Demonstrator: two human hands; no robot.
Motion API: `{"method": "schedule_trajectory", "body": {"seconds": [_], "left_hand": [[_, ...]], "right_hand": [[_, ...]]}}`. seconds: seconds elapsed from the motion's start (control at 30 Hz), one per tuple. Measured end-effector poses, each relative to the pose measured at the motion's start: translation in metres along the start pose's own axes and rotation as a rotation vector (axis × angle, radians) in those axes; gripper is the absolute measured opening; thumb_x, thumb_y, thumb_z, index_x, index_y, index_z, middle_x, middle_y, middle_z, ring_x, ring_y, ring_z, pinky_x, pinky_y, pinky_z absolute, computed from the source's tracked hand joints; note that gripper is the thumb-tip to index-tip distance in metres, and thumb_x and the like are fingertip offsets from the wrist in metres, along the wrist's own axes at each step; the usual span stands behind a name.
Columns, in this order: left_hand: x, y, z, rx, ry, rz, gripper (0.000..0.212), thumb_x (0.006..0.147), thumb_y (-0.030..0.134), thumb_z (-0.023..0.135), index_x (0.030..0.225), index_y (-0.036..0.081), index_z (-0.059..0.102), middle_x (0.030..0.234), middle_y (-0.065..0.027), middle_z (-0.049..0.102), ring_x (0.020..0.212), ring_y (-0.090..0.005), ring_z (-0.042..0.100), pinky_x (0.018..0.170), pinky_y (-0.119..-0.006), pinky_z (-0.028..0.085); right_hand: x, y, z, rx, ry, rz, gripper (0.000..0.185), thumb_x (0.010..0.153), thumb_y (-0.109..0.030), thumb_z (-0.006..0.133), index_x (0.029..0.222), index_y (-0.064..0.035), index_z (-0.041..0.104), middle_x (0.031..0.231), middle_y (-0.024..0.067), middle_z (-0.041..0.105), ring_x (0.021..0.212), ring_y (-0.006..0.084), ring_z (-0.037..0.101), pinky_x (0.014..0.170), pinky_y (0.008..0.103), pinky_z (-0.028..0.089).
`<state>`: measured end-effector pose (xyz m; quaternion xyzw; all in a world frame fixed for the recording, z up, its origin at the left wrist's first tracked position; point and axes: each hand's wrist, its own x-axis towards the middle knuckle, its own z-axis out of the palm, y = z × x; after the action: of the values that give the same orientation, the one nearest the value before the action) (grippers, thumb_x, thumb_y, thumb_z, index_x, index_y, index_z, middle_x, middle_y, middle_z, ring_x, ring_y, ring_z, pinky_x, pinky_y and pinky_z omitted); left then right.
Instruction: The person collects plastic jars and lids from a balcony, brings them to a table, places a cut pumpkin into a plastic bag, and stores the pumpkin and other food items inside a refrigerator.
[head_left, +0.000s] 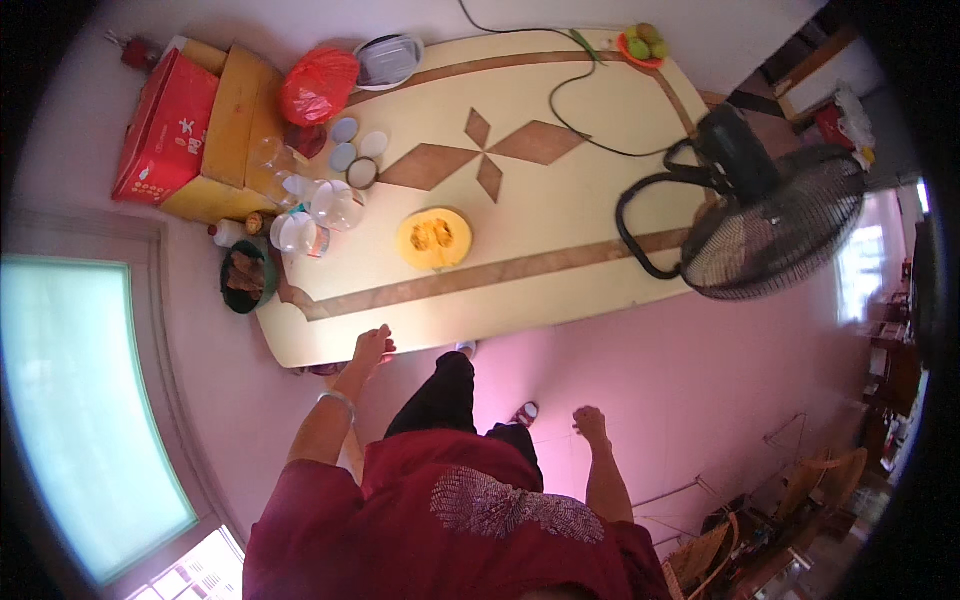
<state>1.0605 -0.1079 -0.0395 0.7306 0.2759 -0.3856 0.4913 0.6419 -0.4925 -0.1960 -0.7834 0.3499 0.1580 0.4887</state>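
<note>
My left hand is at the near edge of the marble-patterned table, its fingers loosely curled; whether it touches the edge I cannot tell. My right hand hangs over the floor to the right, loosely curled, with no object visible in it. On the table, a halved pumpkin lies with its orange cut face and seeds upward. To its left are clear plastic jars, some lying on their sides. Several round lids lie flat behind them.
A black fan lies over the table's right end, its cable crossing the top. At the left are a cardboard box, a red plastic bag and a green bucket. Fruit fills a basket behind. A wicker chair stands lower right.
</note>
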Motion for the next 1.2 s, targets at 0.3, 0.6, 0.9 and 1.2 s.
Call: {"method": "schedule_trajectory", "body": {"seconds": [0.3,0.6,0.9,1.2], "left_hand": [[0.127,0.118,-0.006,-0.014,-0.055,0.005,0.076,0.077,0.070,0.039,0.119,0.008,0.047,0.103,-0.0117,0.054,0.091,-0.0220,0.052,0.079,-0.038,0.043],[0.163,0.165,0.025,-0.028,-0.306,-0.130,0.088,0.073,0.080,0.018,0.135,0.020,0.036,0.117,-0.0148,0.050,0.099,-0.0270,0.047,0.085,-0.042,0.036],[0.137,0.180,0.045,-0.052,-0.334,-0.183,0.097,0.067,0.084,0.026,0.134,0.014,0.035,0.122,-0.0195,0.046,0.099,-0.0291,0.047,0.086,-0.041,0.037],[0.097,0.180,0.180,-0.143,-0.472,-0.242,0.087,0.076,0.076,0.031,0.130,0.009,0.040,0.097,-0.0097,0.058,0.076,-0.0150,0.052,0.067,-0.028,0.040]], "right_hand": [[0.218,-0.334,0.019,-0.126,-0.132,-0.185,0.032,0.085,-0.033,0.047,0.090,-0.0026,0.057,0.092,0.0163,0.061,0.084,0.0362,0.057,0.073,0.0452,0.044],[0.280,-0.476,0.029,0.337,-0.348,0.124,0.074,0.084,-0.063,0.033,0.137,-0.0119,0.028,0.135,0.0131,0.036,0.117,0.0284,0.042,0.093,0.0432,0.037],[0.278,-0.454,0.037,0.606,-0.279,0.256,0.071,0.083,-0.066,0.032,0.130,-0.0125,0.039,0.125,0.0129,0.046,0.115,0.0284,0.044,0.092,0.0462,0.037],[0.236,-0.372,-0.059,0.730,0.007,0.384,0.060,0.086,-0.060,0.032,0.124,-0.0151,0.047,0.121,0.0085,0.051,0.108,0.0223,0.049,0.091,0.0427,0.038]]}}
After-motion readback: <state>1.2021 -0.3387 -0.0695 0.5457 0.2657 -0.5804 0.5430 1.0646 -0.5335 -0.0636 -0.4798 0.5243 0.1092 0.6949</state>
